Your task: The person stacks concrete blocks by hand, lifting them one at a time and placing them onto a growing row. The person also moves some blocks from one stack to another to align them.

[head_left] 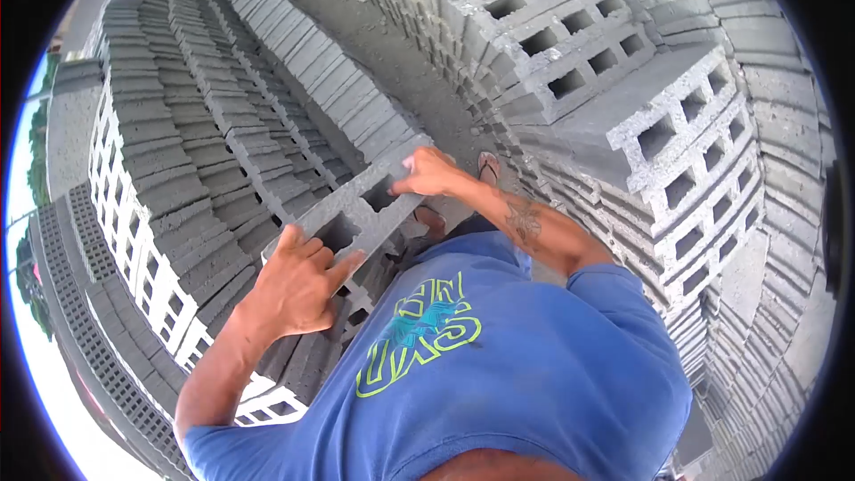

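A grey hollow concrete block (361, 214) lies slantwise in front of my body, its two large openings facing up toward me. At its near left end, my left hand (298, 281) is closed over the edge, the thumb along the side closest to my shirt. My right hand (427, 171) grips the far right end, with fingertips in the opening there. Beneath and beside the block are rows of stacked concrete blocks (205, 125), and its left end overlaps them in this view.
A tall stack of hollow blocks (695, 178) rises close on my right, with another stack (552, 27) beyond it. Between the rows runs a narrow dusty aisle (365, 27). My sandalled foot (488, 167) stands in it. More block rows (85, 303) curve along the far left.
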